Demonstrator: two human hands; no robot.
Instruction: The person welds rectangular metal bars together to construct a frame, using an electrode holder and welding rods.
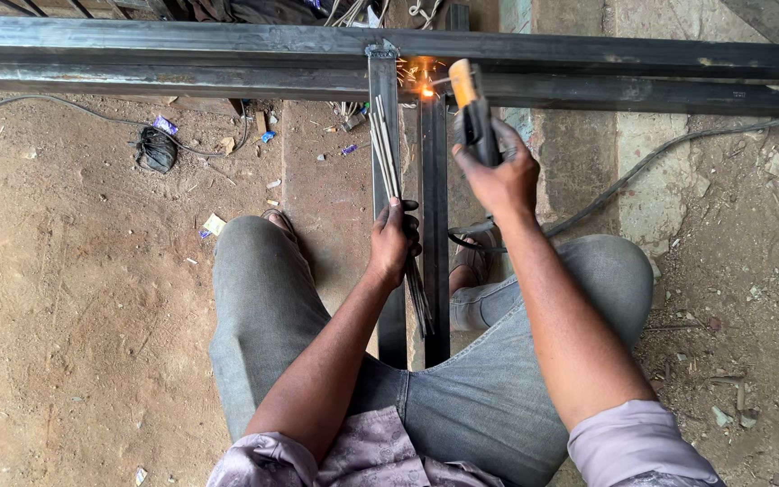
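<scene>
two hands busy: left hand [395, 236] clasps welding rods [388, 153], right hand [496, 176] closed round electrode holder [472, 113] (sparking).

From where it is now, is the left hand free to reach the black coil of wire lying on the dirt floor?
Probably not as it stands. The left hand is closed around a bundle of welding rods, and the coil of wire lies well off beyond the left knee. The ground between looks unobstructed, though.
</scene>
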